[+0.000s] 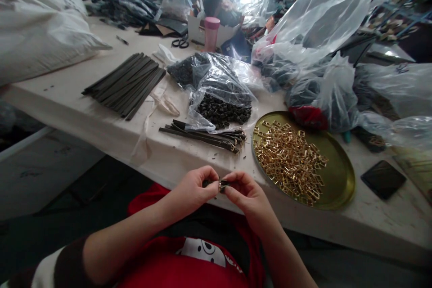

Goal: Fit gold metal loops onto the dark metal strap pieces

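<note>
At the table's front edge, my left hand [195, 189] and my right hand [248, 193] meet, both with fingers pinched. Between them is a dark strap with a small gold buckle [221, 185]; fingers cover most of it. Just beyond lies a bundle of dark straps [202, 137] with gold buckles on their right ends. To the right, a round gold-coloured tray [340, 175] bears a heap of loose gold buckles [290, 162]. Behind the bundle, a clear plastic bag [222, 81] spills small black pieces [224, 110] at its mouth.
A stack of plain dark strips [126, 83] lies at the left. Farther back are scissors [180, 42] and a pink bottle [211, 33]. Stuffed plastic bags [324, 85] crowd the right, near a dark phone-like slab [384, 179]. A large white sack [40, 31] rests far left.
</note>
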{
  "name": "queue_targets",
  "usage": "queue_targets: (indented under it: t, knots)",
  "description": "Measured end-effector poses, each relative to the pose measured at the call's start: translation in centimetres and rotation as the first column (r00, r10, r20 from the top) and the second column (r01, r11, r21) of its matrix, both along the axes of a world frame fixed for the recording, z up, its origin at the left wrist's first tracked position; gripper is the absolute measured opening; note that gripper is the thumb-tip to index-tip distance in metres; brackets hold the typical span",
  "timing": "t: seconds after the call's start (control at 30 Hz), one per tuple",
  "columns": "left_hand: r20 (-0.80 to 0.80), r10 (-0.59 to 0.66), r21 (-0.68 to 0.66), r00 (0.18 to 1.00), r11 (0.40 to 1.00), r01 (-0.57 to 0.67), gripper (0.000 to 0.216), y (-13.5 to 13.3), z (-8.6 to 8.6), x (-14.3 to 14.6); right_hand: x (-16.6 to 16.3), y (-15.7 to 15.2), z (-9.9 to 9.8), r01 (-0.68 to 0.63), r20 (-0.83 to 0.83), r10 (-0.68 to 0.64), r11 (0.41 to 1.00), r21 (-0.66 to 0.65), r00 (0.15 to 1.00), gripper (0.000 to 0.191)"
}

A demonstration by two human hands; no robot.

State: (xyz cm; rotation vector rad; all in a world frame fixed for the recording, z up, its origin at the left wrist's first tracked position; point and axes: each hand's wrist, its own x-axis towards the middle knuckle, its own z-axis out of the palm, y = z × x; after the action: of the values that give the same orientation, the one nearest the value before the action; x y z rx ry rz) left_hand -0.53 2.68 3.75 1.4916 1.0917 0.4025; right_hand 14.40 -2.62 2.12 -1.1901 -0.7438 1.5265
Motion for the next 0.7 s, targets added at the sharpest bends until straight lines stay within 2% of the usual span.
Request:
queue_targets:
  t: [0.2, 0.33, 0.4, 0.5, 0.57, 0.63, 0.7]
  knots:
    - [-0.015, -0.015, 0.037, 1.0, 0.999, 0.016, 0.012, 0.0, -0.1, 0.1, -0.5, 0.3, -0.5, 0.101, 0.018, -0.102, 0.994, 0.052, 0.995, 0.017]
    - [-0.019, 0.006, 0.124, 1.0, 0.992, -0.004, 0.009, -0.2, -0.3, 0.3, -1.1, 0.0, -0.8, 0.153, 0.167, -0.178, 0.977, 0.148, 0.97, 0.016]
    - [-0.015, 0.008, 0.136, 1.0, 0.991, -0.006, 0.01, -0.5, -0.3, 0.4, -1.3, -0.4, -1.1, 0.159, 0.339, -0.245, 0.952, 0.262, 0.908, 0.012]
    - [-0.003, -0.002, 0.121, 1.0, 0.993, 0.002, 0.011, -0.9, -0.2, 0.5, -1.7, -1.2, -1.3, 0.104, 0.573, -0.401, 0.871, 0.479, 0.715, 0.01]
    - [-0.014, -0.007, 0.107, 1.0, 0.994, 0.008, 0.011, -1.1, -0.1, 0.5, -1.8, -1.6, -1.5, 0.042, 0.641, -0.457, 0.832, 0.553, 0.616, 0.011]
    - [-0.029, -0.004, 0.1, 1.0, 0.995, 0.007, 0.011, -1.4, -0.1, 0.4, -1.8, -1.8, -1.6, 0.016, 0.667, -0.457, 0.831, 0.555, 0.588, 0.012]
    - [-0.039, 0.001, 0.103, 0.999, 0.995, 0.003, 0.01, -1.7, 0.0, 0.4, -1.8, -1.9, -1.8, 0.035, 0.665, -0.433, 0.852, 0.522, 0.608, 0.012]
